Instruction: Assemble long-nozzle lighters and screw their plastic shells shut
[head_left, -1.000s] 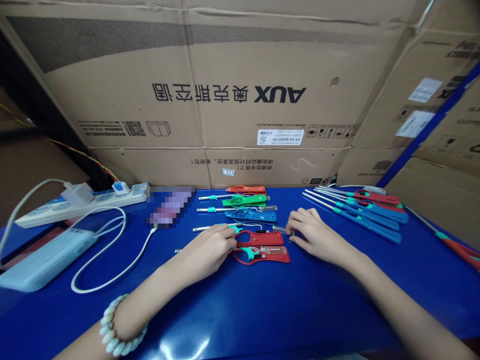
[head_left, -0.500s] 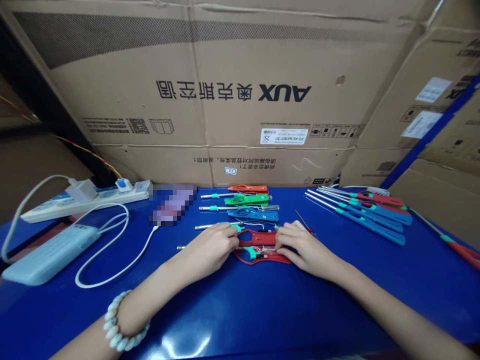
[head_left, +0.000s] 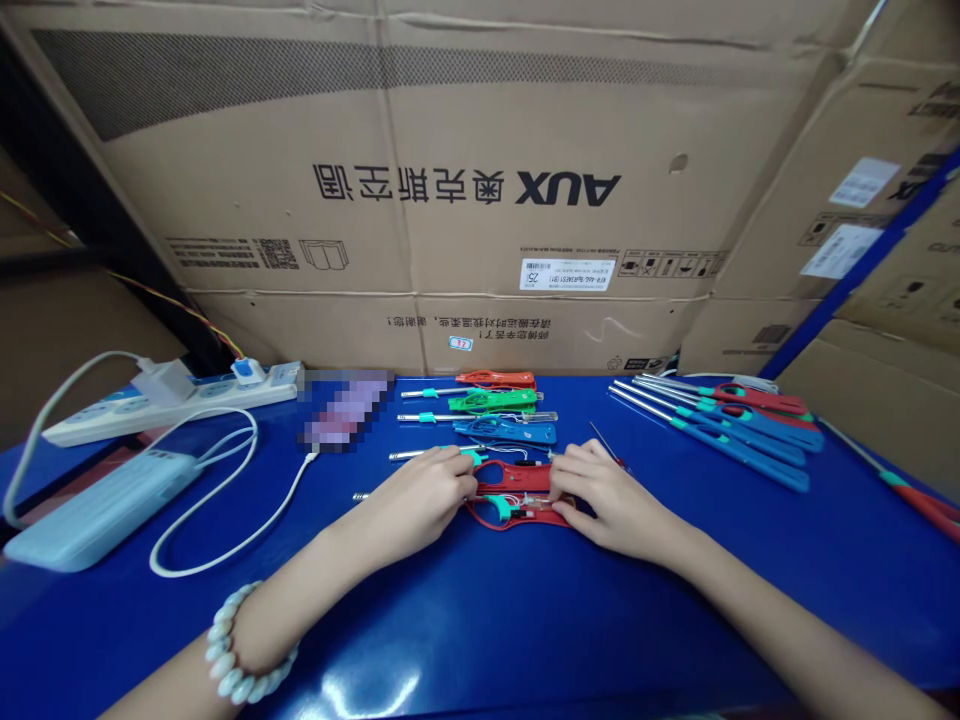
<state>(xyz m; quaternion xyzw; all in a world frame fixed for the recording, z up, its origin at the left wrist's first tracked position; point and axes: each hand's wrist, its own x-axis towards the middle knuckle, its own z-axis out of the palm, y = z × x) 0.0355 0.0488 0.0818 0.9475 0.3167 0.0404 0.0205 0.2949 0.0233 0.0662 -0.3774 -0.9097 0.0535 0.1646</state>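
An opened red utility lighter [head_left: 491, 518] lies on the blue table between my hands, its handle half facing up. Inside sit a teal trigger [head_left: 498, 507], thin white wires and a small clear part [head_left: 537, 501]. My left hand [head_left: 431, 492] is closed at its left end, fingertips pinched over where the metal tube enters. With thumb and fingers closed together, my right hand [head_left: 600, 495] grips its right end, by the clear part. Just behind lies another red handle half [head_left: 517, 476]. Farther back are opened blue [head_left: 517, 433], green [head_left: 495, 401] and orange [head_left: 496, 380] handles with metal tubes.
Several closed lighters [head_left: 750, 430] are bunched at the right, and another [head_left: 919, 500] lies near the right edge. A thin screwdriver [head_left: 606, 442] rests behind my right hand. At left are a power bank [head_left: 105, 510], a power strip [head_left: 97, 425] and a blurred phone [head_left: 349, 410]. Cardboard [head_left: 450, 120] stands behind.
My right hand has shifted very slightly at the red lighter's right end. My left hand and the surrounding things stay practically where they were.
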